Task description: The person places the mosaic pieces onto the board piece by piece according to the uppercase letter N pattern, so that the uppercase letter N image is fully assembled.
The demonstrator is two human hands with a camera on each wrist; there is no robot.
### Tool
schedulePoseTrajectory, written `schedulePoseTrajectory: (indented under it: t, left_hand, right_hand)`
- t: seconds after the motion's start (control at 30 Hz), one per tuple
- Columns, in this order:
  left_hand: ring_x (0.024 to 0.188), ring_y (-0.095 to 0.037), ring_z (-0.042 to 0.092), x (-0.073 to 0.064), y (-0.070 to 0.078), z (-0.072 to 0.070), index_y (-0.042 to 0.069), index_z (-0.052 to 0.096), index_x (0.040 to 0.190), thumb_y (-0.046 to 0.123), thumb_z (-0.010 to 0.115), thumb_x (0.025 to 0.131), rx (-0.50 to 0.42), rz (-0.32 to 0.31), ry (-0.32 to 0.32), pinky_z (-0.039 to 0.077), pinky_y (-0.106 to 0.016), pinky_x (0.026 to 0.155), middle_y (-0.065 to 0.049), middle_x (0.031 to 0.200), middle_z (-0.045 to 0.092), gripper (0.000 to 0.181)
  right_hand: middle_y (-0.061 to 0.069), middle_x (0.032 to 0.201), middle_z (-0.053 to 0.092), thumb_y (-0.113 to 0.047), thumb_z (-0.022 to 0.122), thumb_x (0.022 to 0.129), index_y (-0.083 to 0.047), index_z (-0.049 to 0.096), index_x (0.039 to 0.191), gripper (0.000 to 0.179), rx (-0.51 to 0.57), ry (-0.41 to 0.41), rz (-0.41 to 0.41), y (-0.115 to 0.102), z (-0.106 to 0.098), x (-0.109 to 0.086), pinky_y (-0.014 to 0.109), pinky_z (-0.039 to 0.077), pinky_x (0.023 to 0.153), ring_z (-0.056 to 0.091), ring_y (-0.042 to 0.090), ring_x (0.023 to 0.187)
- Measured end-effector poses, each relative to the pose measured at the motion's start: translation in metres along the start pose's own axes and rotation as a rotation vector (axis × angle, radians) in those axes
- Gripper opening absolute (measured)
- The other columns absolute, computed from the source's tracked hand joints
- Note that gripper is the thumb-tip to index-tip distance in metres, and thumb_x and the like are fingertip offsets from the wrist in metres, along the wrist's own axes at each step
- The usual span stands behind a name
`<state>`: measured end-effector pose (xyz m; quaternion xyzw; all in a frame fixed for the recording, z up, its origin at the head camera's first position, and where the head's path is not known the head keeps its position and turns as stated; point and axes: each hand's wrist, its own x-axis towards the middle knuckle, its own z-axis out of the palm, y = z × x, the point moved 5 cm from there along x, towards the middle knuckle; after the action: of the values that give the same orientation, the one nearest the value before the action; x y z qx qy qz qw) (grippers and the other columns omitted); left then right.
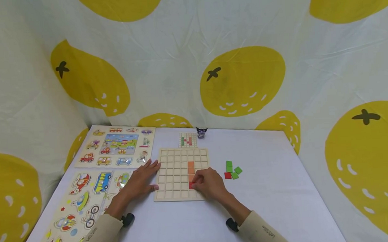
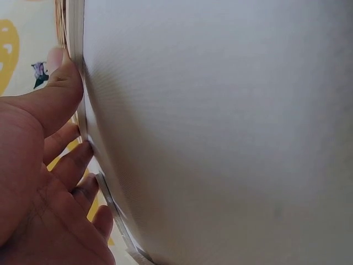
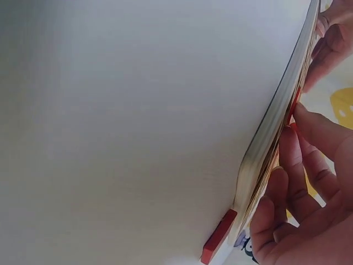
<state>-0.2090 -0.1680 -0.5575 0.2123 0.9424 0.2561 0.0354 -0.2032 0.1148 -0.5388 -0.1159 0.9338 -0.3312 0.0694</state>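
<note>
Inspected: a white counter, carrying a wooden grid board, which serves as reference. Left of it lie two vehicle puzzles, the near puzzle board and the far puzzle board.

The left grip is spread loosely along the grid board's left edge, thumb and fingers apart, holding nothing between them. The right grip, over the board's right half, is closed to a pinch, thumb and forefinger on a red tile. Whether that tile lies flat in its cell cannot be told.

At the board's far edge is a printed pattern card, with a small dark figurine just beside it. Orange tiles stand in the board's column beyond the pinched tile. Right of the board lie green tiles and a loose red tile.

Risks, in my judgement: the pinched tile could catch on a dividing ridge if released at a slant; the curled knuckles could nudge the orange tiles; the board could skew if the left side's steadying touch lapsed; an outward sweep of the right grip could scatter the loose pieces.
</note>
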Motion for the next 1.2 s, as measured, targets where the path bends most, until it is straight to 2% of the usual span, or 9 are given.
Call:
schedulePoseTrajectory:
  t: [0.17,0.33,0.5,0.63,0.77,0.97,1.2]
  left_hand:
    - [0.163,-0.043,0.023,0.000,0.001,0.000,0.010,0.042,0.164,0.027,0.086,0.089,0.000,0.002,-0.001,0.025,-0.071,0.126,-0.012,0.172,0.037,0.088]
    - [0.163,-0.044,0.023,0.000,0.002,0.000,0.009,0.042,0.163,0.026,0.086,0.089,0.006,0.001,-0.003,0.025,-0.071,0.126,-0.012,0.172,0.037,0.088]
    - [0.163,-0.045,0.024,-0.001,0.003,-0.001,0.008,0.042,0.163,0.026,0.086,0.089,0.005,0.006,-0.004,0.026,-0.072,0.125,-0.013,0.172,0.038,0.088]
    - [0.163,-0.045,0.024,-0.001,0.003,-0.002,0.008,0.042,0.163,0.026,0.085,0.090,0.013,0.013,0.000,0.027,-0.072,0.125,-0.014,0.172,0.038,0.087]
    - [0.163,-0.045,0.024,-0.001,0.002,-0.002,0.008,0.042,0.163,0.026,0.085,0.090,0.024,0.012,0.002,0.027,-0.071,0.125,-0.013,0.172,0.038,0.087]
    - [0.163,-0.044,0.023,-0.001,0.001,-0.002,0.009,0.043,0.163,0.026,0.086,0.089,0.016,-0.003,0.001,0.026,-0.071,0.126,-0.013,0.172,0.038,0.087]
    - [0.163,-0.043,0.023,0.000,-0.001,0.002,0.011,0.042,0.164,0.029,0.085,0.090,0.014,0.001,0.003,0.025,-0.070,0.127,-0.012,0.172,0.037,0.088]
  right_hand:
    - [-0.010,0.069,0.063,-0.015,0.087,0.087,-0.020,0.079,0.089,0.009,0.012,-0.030,-0.006,0.001,0.000,0.001,0.023,0.046,0.060,0.057,0.011,0.071]
    - [-0.011,0.073,0.065,-0.018,0.090,0.085,-0.023,0.081,0.093,0.012,0.033,-0.052,-0.014,0.005,-0.005,-0.001,0.024,0.046,0.065,0.057,0.012,0.078]
    - [-0.010,0.078,0.067,-0.018,0.090,0.085,-0.023,0.081,0.097,0.015,0.067,-0.007,0.014,0.015,-0.018,-0.006,0.026,0.046,0.068,0.054,0.016,0.086]
    - [-0.008,0.081,0.067,-0.016,0.090,0.084,-0.021,0.081,0.100,0.019,0.095,0.034,0.057,0.026,-0.033,-0.012,0.027,0.045,0.068,0.054,0.017,0.086]
    - [-0.008,0.086,0.070,-0.014,0.091,0.083,-0.021,0.081,0.102,0.022,0.100,0.070,0.098,0.040,-0.046,-0.019,0.027,0.049,0.073,0.058,0.017,0.090]
    - [-0.008,0.093,0.074,-0.011,0.095,0.078,-0.023,0.081,0.102,0.030,0.052,0.069,0.110,0.056,-0.056,-0.026,0.033,0.052,0.085,0.062,0.015,0.097]
    - [-0.009,0.091,0.072,-0.010,0.095,0.077,-0.023,0.081,0.102,0.033,-0.027,0.050,0.127,0.064,-0.050,-0.031,0.031,0.052,0.082,0.060,0.015,0.093]
